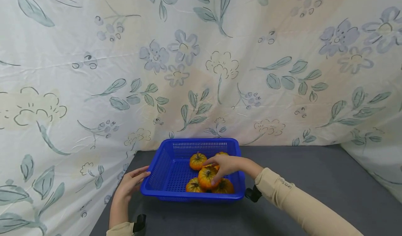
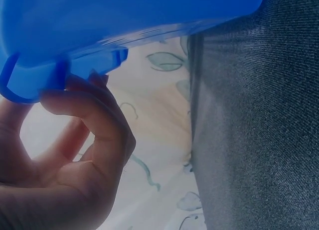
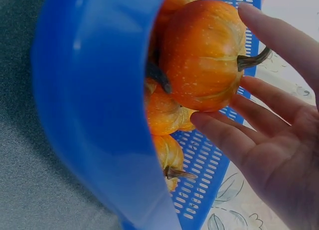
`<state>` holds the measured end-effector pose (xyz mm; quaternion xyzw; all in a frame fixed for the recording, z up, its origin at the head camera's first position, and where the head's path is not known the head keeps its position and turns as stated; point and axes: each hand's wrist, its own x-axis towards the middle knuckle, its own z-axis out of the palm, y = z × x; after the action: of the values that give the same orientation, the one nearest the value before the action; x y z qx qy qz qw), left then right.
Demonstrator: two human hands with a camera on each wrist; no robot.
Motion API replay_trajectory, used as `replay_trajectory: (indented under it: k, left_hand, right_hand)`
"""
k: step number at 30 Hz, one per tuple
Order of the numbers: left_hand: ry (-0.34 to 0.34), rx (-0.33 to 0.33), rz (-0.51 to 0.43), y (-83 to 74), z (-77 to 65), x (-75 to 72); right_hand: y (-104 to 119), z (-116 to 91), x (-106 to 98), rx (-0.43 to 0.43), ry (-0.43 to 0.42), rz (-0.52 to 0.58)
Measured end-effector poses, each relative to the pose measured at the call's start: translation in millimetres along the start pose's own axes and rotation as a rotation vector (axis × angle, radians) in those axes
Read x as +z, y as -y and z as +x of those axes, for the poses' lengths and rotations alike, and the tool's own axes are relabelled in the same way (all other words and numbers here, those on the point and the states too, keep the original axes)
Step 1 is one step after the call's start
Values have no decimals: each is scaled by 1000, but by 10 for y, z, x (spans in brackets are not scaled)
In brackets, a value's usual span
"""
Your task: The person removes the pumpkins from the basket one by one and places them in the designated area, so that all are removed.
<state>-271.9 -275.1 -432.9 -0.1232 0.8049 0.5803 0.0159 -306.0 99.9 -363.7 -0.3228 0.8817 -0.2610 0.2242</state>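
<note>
While the left hand [image 1: 130, 184] gripped the blue basket [image 1: 166, 194] by its left rim, probably to steady it, the right hand [image 1: 227, 164], well apart, held a pumpkin [image 1: 206, 177] between thumb and fingertips, a spread that seemed suited to its round sides. That pumpkin was inside the basket, among other pumpkins [image 1: 198, 161] toward the right; whether they supported it, I couldn't tell.

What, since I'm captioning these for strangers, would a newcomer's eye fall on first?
The bright blue basket stands out first, low in the middle of the head view, held on its left by the left hand. Next come orange pumpkins inside, mostly toward its right, the right hand gripping the topmost one.
</note>
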Motion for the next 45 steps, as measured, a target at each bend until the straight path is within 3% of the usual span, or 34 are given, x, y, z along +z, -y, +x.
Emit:
replay_trajectory:
  k: [10, 21, 45]
  left_hand:
    - [8, 17, -4, 32, 32, 0]
    - [3, 12, -17, 15, 13, 7]
    - [17, 7, -20, 22, 30, 4]
  right_hand:
    - [-12, 42, 35, 9, -4, -16]
    - [-21, 34, 51, -41, -26, -66]
    - [-228, -38, 25, -90, -93, 16]
